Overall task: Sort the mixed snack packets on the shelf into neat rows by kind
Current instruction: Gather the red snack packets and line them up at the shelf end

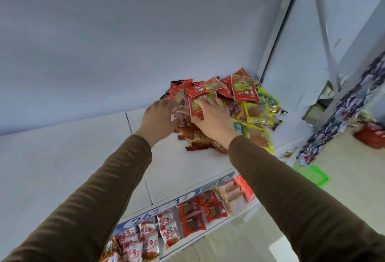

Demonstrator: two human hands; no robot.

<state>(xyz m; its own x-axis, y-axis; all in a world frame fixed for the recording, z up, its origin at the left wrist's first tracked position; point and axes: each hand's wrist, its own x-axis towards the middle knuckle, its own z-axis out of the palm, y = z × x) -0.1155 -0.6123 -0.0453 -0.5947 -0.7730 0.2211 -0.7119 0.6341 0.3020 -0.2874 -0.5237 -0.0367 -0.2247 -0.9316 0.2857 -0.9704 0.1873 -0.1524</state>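
Sorting is judged barely begun: the snack packets point(227, 112) are still heaped in one mixed pile on the white shelf point(187, 170), pushed toward the back wall point(125, 43), and no rows by kind are seen anywhere on that shelf. Within the pile, red packets with green panels point(245, 90) lie on top at the back, yellow packets point(259, 114) are spilled along the pile's right side, and small dark-red sachets point(200, 143) are scattered at its near edge. All are flat, glossy, crinkly film pouches with sealed edges, expected to slide over one another easily. The left hand point(158, 116) is laid on the pile's left flank with fingers spread and reaching into the packets; whether anything is gripped cannot be told. The right hand point(212, 118) is pressed over the pile's middle, and a red-green packet point(196, 107) appears pinched between thumb and fingers. Both arms are in brown knit sleeves point(291, 199). Below the pile's shelf, a lower shelf point(187, 220) of already tidy packets is seen behind a blue price strip point(181, 200). Nearly all separating and lining up is left.
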